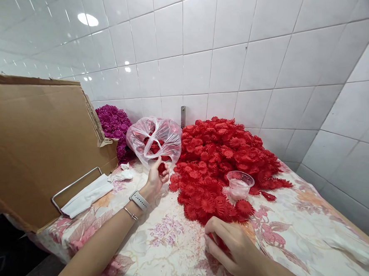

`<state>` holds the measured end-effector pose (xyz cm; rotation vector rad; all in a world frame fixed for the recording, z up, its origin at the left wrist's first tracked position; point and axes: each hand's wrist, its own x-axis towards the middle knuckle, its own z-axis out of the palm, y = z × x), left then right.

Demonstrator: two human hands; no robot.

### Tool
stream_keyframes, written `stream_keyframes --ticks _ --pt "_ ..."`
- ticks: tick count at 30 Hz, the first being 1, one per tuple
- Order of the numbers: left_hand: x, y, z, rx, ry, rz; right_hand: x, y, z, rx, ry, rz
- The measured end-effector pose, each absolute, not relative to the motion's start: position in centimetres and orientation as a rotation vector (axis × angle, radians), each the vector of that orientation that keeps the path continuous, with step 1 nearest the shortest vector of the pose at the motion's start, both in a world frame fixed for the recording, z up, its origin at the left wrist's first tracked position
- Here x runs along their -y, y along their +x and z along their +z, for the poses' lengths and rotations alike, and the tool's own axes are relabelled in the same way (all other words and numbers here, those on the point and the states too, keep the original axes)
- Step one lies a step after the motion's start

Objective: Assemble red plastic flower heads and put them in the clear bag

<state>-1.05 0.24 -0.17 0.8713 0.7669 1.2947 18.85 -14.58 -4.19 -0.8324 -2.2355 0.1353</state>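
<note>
My left hand (157, 179) is closed around a small dark red flower piece (161, 168), just in front of a clear plastic bag (137, 136). Inside that bag several red pieces show through the film. At the near edge of a large heap of red artificial flowers (222, 148), my right hand (230, 243) is curled shut. Red material shows between its thumb and fingers, likely a red flower, mostly hidden by the hand. The loose flowers have thin, fringed petals. A small clear plastic cup (240, 184) with whitish contents sits among them on the right.
A tall cardboard box (38, 151) stands on the left, with a metal wire frame (76, 184) and white folded paper (86, 196) before it. Purple flowers (113, 125) are piled behind. Crumpled tissue (123, 173) lies on the floral tablecloth (169, 255). White tiled walls (199, 70) enclose the back and right.
</note>
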Motion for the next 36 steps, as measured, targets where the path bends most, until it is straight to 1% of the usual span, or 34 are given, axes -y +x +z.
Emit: stream_keyframes --ticks 5,13,21,36 --pt "-0.1 -1.1 -0.1 -0.800 0.822 1.376 14.6 18.8 -4.3 2.241 -0.835 0.144" --pt "-0.2 -0.5 -0.4 -0.786 0.787 1.318 14.6 18.9 -4.2 2.242 -0.869 0.165" --pt "-1.0 -0.7 -0.8 -0.789 0.766 1.349 14.6 18.9 -4.1 2.252 -0.888 0.161" --pt "-0.2 -0.5 -0.4 -0.670 0.726 1.205 14.5 18.9 -4.4 2.258 -0.881 0.143"
